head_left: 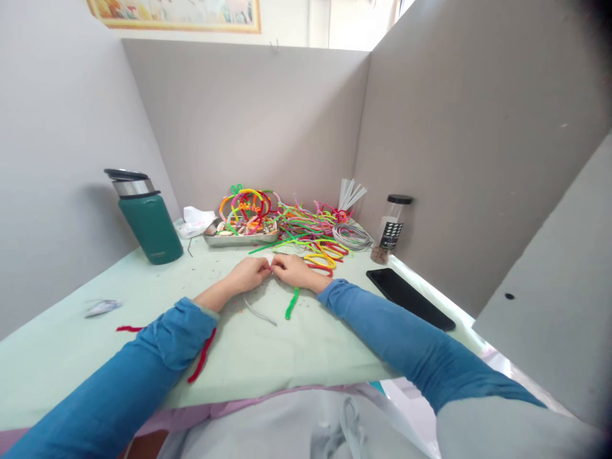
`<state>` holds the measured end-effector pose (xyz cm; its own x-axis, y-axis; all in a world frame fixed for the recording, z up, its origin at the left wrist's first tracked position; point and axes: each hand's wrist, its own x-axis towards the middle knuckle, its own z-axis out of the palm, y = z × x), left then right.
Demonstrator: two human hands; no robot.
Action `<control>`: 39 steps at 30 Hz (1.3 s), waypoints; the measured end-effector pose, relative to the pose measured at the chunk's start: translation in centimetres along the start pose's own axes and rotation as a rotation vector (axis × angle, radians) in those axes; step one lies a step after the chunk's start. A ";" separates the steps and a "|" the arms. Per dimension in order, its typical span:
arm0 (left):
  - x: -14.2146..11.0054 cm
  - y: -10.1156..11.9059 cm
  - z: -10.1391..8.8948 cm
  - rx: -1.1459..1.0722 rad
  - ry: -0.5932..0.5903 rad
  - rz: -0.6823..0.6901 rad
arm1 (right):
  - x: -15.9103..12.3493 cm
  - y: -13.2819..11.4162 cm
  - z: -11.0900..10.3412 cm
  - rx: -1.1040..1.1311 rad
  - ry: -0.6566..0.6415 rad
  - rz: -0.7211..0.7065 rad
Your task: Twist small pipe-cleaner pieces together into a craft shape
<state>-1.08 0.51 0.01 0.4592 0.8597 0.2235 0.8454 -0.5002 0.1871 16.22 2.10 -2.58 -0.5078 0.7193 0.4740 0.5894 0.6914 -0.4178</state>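
My left hand (249, 275) and my right hand (292, 270) meet over the middle of the table, fingertips pinched together. A small white piece (269, 258) shows at their fingertips; its kind is too small to make out. Just in front of my right hand lies a short green pipe cleaner (291, 305). A thin grey cord (261, 312) curves across the cloth below my left hand. One red pipe cleaner (203, 358) sticks out beside my left sleeve, and a red end (128, 329) shows on its other side. Yellow and red loops (321, 257) lie beyond my right wrist.
Behind my hands stand a metal tray (239, 241) with bent pipe-cleaner shapes and a heap of coloured pipe cleaners (306, 220). A coil of grey cord (352, 237), a clear jar (391, 229) and a black phone (410, 298) are right; a green bottle (152, 228) is left. Grey partitions enclose the table.
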 end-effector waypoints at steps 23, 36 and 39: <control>-0.1 0.6 -0.8 -0.106 -0.039 -0.067 | 0.1 0.2 0.1 0.028 0.004 -0.013; -0.6 1.1 -1.2 -0.399 -0.141 -0.187 | 0.1 0.4 0.2 0.040 0.006 -0.027; -0.6 1.2 -1.0 -0.397 -0.134 -0.193 | 0.1 0.5 0.3 0.040 0.010 -0.018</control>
<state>-0.60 -0.67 1.05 0.3567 0.9338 0.0282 0.7610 -0.3080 0.5709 16.30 2.58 -2.98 -0.5115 0.7064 0.4891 0.5549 0.7062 -0.4396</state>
